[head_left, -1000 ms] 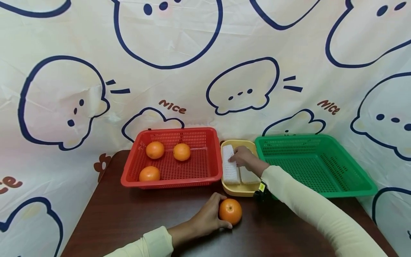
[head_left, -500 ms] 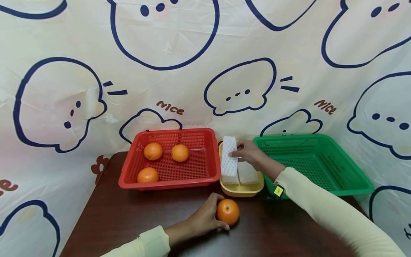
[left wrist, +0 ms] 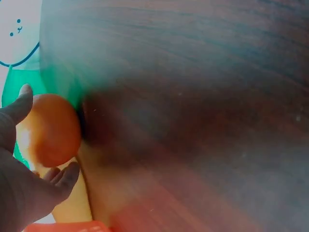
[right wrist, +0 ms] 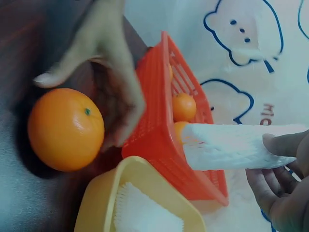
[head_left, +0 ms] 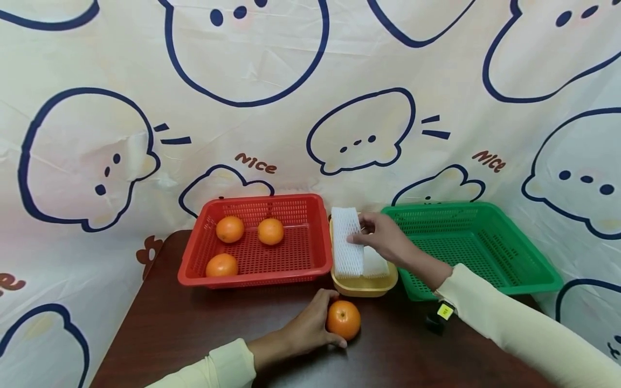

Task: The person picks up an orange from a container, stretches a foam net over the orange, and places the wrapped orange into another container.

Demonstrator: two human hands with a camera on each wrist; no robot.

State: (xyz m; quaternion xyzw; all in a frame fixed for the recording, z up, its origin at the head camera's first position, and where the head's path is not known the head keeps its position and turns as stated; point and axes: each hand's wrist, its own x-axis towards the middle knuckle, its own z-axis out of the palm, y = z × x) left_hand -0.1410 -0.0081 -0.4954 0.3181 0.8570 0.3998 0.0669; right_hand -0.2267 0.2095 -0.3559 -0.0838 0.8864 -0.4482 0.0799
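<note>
My left hand (head_left: 309,324) rests on the dark table, thumb and fingers curved round the left side of an orange (head_left: 343,320). In the left wrist view the thumb lies at one side of that orange (left wrist: 50,130) and the fingers at the other. My right hand (head_left: 385,240) pinches a white foam fruit net (head_left: 347,250) between thumb and fingers. It is flat and long, held upright over the yellow tub (head_left: 364,289). The right wrist view shows the held foam net (right wrist: 227,145) above the tub, where another white foam net (right wrist: 145,212) lies.
To the left of the tub stands a red basket (head_left: 262,279) with three oranges in it. A green basket (head_left: 485,253) is at the right. Behind them hangs a white cloth (head_left: 281,134) with cartoon drawings. The brown table (head_left: 194,328) stretches out in front.
My right hand has lifted the foam net up from the tub and drawn back slightly to the right, the net turning its broad side forward. The left hand stays at the orange.
</note>
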